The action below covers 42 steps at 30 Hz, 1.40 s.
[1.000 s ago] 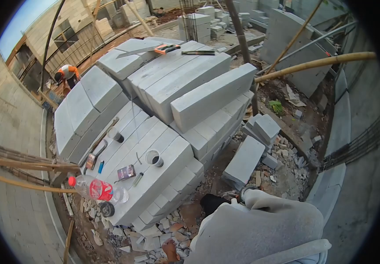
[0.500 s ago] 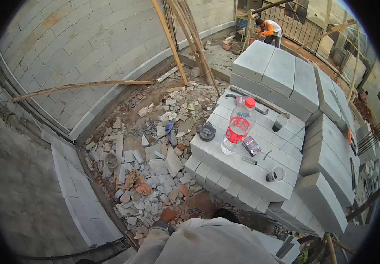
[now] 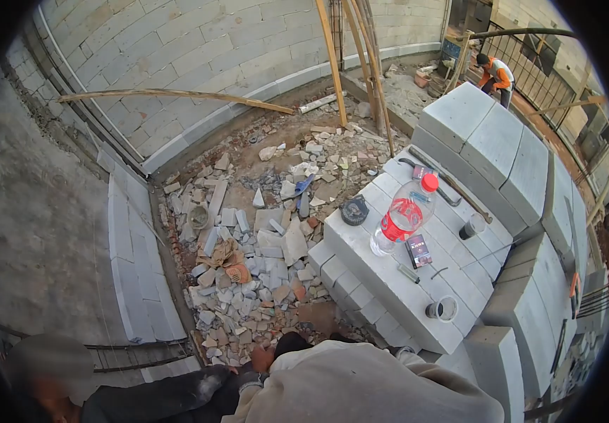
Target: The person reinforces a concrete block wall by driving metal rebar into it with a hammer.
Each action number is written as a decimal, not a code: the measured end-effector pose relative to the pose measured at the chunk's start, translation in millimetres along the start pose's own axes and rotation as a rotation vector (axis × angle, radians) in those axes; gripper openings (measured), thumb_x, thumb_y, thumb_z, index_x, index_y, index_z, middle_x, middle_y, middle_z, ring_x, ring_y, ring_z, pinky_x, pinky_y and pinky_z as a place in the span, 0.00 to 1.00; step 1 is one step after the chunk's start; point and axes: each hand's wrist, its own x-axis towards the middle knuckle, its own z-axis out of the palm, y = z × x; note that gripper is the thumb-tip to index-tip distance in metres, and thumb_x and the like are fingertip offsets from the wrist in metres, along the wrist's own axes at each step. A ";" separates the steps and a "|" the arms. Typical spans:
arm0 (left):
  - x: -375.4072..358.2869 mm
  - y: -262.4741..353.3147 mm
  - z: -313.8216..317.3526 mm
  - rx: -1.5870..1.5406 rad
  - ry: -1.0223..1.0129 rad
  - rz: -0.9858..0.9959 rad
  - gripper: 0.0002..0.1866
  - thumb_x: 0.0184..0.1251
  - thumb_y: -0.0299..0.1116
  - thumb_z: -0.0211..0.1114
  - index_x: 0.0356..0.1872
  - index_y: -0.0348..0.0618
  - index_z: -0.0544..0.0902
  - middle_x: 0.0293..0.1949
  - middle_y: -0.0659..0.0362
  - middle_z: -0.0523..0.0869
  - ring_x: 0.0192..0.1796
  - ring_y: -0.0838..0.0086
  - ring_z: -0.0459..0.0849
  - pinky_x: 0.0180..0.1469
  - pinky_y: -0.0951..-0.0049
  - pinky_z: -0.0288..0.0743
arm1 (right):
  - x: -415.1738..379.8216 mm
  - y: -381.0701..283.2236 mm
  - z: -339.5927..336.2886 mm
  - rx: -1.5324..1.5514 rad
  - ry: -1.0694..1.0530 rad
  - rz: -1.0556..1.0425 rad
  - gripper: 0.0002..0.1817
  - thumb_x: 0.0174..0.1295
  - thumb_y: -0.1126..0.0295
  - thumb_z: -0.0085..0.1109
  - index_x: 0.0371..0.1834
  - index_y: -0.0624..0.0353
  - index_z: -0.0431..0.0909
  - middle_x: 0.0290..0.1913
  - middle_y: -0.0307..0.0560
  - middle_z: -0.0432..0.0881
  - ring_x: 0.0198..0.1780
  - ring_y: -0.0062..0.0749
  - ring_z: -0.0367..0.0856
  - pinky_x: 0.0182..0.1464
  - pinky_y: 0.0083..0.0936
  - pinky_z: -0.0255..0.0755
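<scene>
My left hand [image 3: 262,358] shows in part at the bottom, just beyond my grey sleeve, close to my dark-clad knee; its fingers do not show clearly. My right hand is out of view. Ahead to the right, a stack of pale blocks [image 3: 371,204] carries a clear plastic bottle [image 3: 395,224] with a red cap and label. Around it are a dark small pack [image 3: 418,251], a black round object [image 3: 354,211], a small greenish lighter-like stick [image 3: 409,273] and two clear cups, one with dark liquid [image 3: 471,227], the other nearer me [image 3: 442,309].
Broken block rubble [image 3: 262,247] covers the ground. Wooden poles [image 3: 332,63] lean near the block wall [image 3: 198,42]. Beside me at lower left sits a person in a black sleeve [image 3: 156,398]. Another person in orange and white [image 3: 500,72] bends over at the back right.
My view has turned left, so the surroundings sit further right. The person in the black sleeve has come into view at lower left. Bottle and cups stay on the blocks.
</scene>
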 end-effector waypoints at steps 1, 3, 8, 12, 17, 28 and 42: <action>-8.8 -9.4 3.4 -0.016 0.072 -0.050 0.16 0.57 0.39 0.66 0.41 0.39 0.89 0.36 0.46 0.90 0.42 0.54 0.89 0.46 0.59 0.79 | 9.0 -8.6 -0.2 -0.036 -0.010 -0.024 0.45 0.45 0.27 0.62 0.57 0.51 0.83 0.58 0.56 0.82 0.61 0.50 0.79 0.61 0.42 0.73; -29.5 -15.8 6.1 -0.052 0.218 -0.143 0.16 0.57 0.40 0.66 0.41 0.38 0.88 0.36 0.46 0.90 0.42 0.55 0.89 0.46 0.60 0.79 | 25.4 -23.4 0.8 -0.100 -0.029 -0.064 0.45 0.44 0.27 0.62 0.57 0.51 0.83 0.59 0.56 0.82 0.61 0.50 0.79 0.61 0.42 0.73; -70.2 -70.6 10.0 -0.217 0.136 -0.339 0.16 0.58 0.38 0.65 0.39 0.36 0.88 0.30 0.47 0.89 0.35 0.58 0.89 0.40 0.60 0.80 | 65.8 -47.6 13.8 -0.231 -0.074 -0.143 0.45 0.44 0.27 0.62 0.57 0.52 0.83 0.59 0.57 0.82 0.62 0.51 0.79 0.61 0.42 0.73; -94.9 -85.7 17.5 0.117 0.124 -0.136 0.14 0.57 0.37 0.65 0.36 0.35 0.89 0.28 0.49 0.89 0.32 0.60 0.89 0.38 0.60 0.80 | 93.4 -54.3 26.0 -0.274 -0.072 -0.243 0.46 0.44 0.27 0.62 0.57 0.52 0.83 0.60 0.57 0.81 0.62 0.51 0.79 0.61 0.42 0.73; -95.9 -93.9 36.9 0.039 0.087 -0.160 0.14 0.57 0.37 0.65 0.35 0.35 0.89 0.28 0.49 0.89 0.32 0.61 0.89 0.38 0.61 0.80 | -22.2 -108.1 -25.4 -0.262 -0.100 -0.257 0.49 0.44 0.26 0.60 0.56 0.59 0.82 0.55 0.65 0.82 0.60 0.52 0.81 0.60 0.41 0.73; -86.2 -91.9 40.3 -0.288 0.096 -0.411 0.14 0.56 0.36 0.65 0.34 0.35 0.89 0.27 0.50 0.89 0.31 0.62 0.88 0.37 0.61 0.80 | -108.2 -238.2 -64.1 0.171 -0.325 -0.529 0.23 0.60 0.61 0.66 0.55 0.63 0.77 0.21 0.37 0.74 0.18 0.21 0.71 0.20 0.26 0.65; 145.9 -148.7 -1.9 0.211 -0.148 -0.140 0.13 0.55 0.36 0.65 0.32 0.35 0.89 0.27 0.51 0.89 0.30 0.63 0.88 0.36 0.61 0.79 | -33.3 -410.0 -90.8 0.275 -0.109 -0.541 0.10 0.59 0.65 0.66 0.34 0.60 0.78 0.18 0.38 0.75 0.14 0.24 0.71 0.16 0.27 0.64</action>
